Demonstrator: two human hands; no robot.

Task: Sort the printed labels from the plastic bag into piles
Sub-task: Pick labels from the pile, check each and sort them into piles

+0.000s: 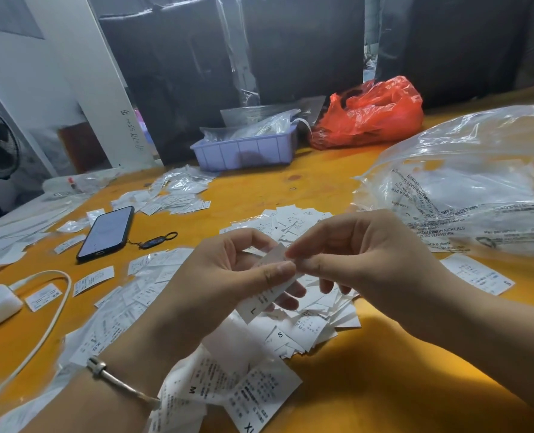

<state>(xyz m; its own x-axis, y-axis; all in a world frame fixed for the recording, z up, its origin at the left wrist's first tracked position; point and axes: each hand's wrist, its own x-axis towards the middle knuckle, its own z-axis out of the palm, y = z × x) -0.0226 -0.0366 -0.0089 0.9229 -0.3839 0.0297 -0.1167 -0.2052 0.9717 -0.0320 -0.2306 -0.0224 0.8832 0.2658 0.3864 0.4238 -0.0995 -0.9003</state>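
I'm looking at a garment packing workroom: size labels (pixel 293 228) litter a worn orange table (pixel 384 385), clear polybags (pixel 478 182) pile up right, and black wrapped bundles (pixel 181 73) stand far behind.

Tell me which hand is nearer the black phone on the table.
Left. The left hand is just right of the phone, pinching a label. The right hand pinches the same label from its far side, farther from the phone.
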